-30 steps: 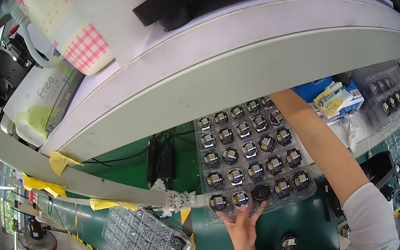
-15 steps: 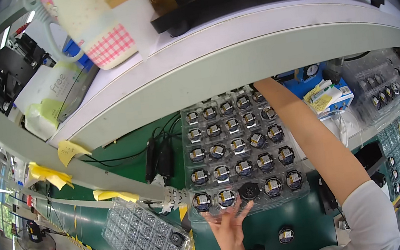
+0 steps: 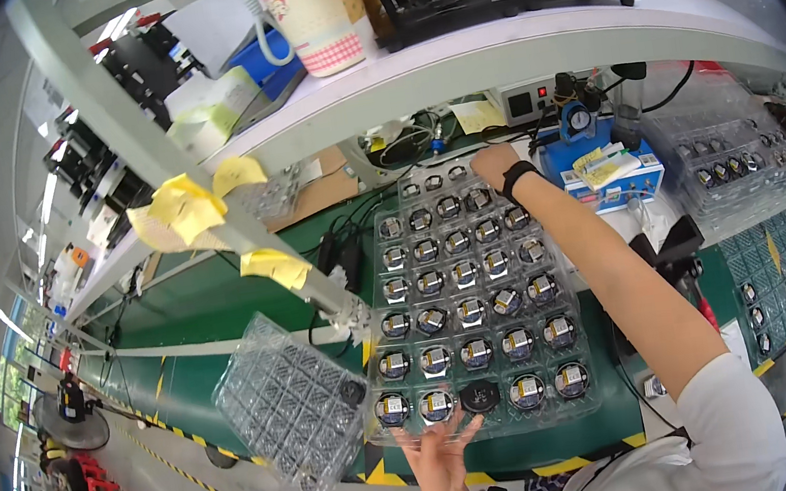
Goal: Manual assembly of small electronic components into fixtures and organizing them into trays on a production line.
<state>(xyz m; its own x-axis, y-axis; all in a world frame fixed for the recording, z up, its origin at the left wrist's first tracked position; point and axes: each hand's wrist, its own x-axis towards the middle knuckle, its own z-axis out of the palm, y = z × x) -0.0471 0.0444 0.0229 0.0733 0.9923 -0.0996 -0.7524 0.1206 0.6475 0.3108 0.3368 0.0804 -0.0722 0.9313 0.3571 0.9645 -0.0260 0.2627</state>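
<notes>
A clear plastic tray (image 3: pixel 577 321) with several round black parts in its pockets lies on the green bench mat. My left hand (image 3: pixel 445 452) rests with fingers spread against the tray's near edge, just below a black round part (image 3: pixel 479 396) in the front row. My right hand (image 3: pixel 493 163), with a dark wrist strap, reaches along the tray to its far end and touches that edge. Neither hand holds a loose part.
An empty clear tray (image 3: pixel 287 405) tilts at the bench's left front edge. A white shelf (image 3: pixel 487 54) with a cup and black stands overhangs the bench. A blue box (image 3: pixel 617 171) and more stacked trays (image 3: pixel 734 156) sit to the right. Yellow notes (image 3: pixel 193 197) hang from a post.
The view has tilted upward and the shelf now sits higher in the picture. Both hands stay at the tray's two ends; the right hand's far reach is now visible.
</notes>
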